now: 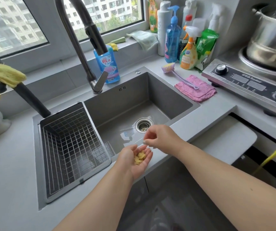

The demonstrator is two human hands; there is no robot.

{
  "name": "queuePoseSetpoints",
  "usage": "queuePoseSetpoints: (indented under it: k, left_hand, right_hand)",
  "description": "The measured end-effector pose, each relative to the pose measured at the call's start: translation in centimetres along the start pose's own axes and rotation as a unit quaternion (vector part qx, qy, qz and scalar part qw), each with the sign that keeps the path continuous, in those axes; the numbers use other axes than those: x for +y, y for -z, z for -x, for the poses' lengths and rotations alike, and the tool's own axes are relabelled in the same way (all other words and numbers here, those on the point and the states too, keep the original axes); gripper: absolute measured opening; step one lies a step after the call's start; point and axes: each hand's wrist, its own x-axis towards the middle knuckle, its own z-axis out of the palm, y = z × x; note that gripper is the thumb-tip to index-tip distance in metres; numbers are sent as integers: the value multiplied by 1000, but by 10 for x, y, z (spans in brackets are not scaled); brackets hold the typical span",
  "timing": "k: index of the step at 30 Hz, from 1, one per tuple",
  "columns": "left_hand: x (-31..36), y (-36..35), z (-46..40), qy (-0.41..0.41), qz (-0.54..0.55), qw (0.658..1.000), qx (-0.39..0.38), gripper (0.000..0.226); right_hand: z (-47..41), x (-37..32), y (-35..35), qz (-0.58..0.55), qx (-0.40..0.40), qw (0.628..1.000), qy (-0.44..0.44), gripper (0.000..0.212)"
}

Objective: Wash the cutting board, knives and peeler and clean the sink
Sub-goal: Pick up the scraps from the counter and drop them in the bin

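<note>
Grey rectangular sink [158,90] seen wet; pale yellow food scraps [139,157] cupped in left hand [136,161]; right hand [158,136] just above, fingertips pinched, contents unclear.

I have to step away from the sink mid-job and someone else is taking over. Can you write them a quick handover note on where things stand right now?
Left hand: palm up, cupped, holding a small pile of yellowish food scraps above the sink's front edge.
Right hand: just above it, fingertips pinched together; whether they hold a scrap is unclear.
Sink: wet, basin floor looks free of scraps; a few bits remain in the drain strainer. Wire basket on the left holds nothing.
Cutting board, knives and peeler: not in view, so their state is unknown.
Left: bin the scraps, empty the strainer, rinse the sink.
</note>
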Motion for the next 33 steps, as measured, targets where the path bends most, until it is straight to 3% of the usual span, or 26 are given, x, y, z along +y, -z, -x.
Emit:
queuePoseSetpoints:
  k: [4, 9, 17, 23, 27, 30, 33]
  left_hand:
    - [-11, -21, -2, 11, 3, 998, -58, 22]
    - [-29, -49, -11, 19, -20, 995, -94, 25]
    - [-67, -99, -37, 47, -95, 987, -124, 23]
    - [-90, -133, -47, 64, -102, 986, -112, 28]
    - [-100, -150, -46, 67, -143, 981, -116, 23]
    - [-106, -160, -48, 80, -161, 977, -115, 28]
    - [-113, -169, -52, 91, -167, 976, -103, 29]
  right_hand:
    - [12, 4, 8, 82, -32, 996, 30, 11]
    - [26, 26, 34, 21, 37, 999, -7, 21]
    - [45, 73, 65, 57, 111, 991, -38, 5]
    - [62, 107, 97, -83, 169, 976, -106, 20]
    - [69, 129, 111, -94, 210, 963, -143, 13]
    - [73, 158, 116, -152, 282, 923, -213, 9]
    - [78, 200, 113, -290, 347, 825, -339, 8]
